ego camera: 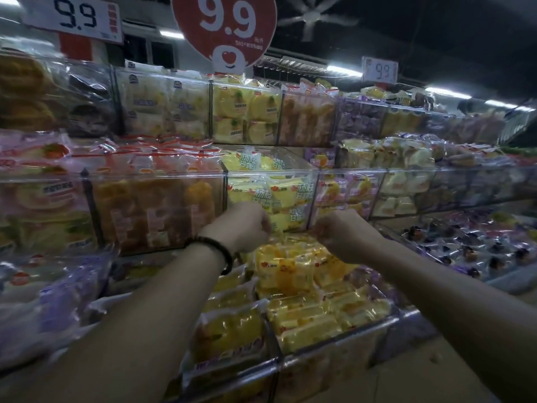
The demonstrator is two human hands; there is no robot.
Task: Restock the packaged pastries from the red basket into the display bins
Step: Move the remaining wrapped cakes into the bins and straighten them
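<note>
Both my arms reach forward over a low clear bin (334,341) heaped with yellow packaged pastries (302,274). My left hand (242,226), with a dark bead bracelet on the wrist, hovers at the back of the heap with its fingers curled away from me. My right hand (341,232) is level with it, a little to the right, fingers curled too. Only the backs of the hands show, so anything in their fingers is hidden. Just behind them stands the middle-tier bin (273,173) of yellow and green packets. The red basket is not in view.
Three tiers of clear bins hold wrapped pastries: orange ones (154,210) to the left, purple ones (343,190) to the right, dark ones (479,245) at far right. Loose purple packets (58,298) lie low on the left. A round red 9.9 price sign (223,24) hangs overhead.
</note>
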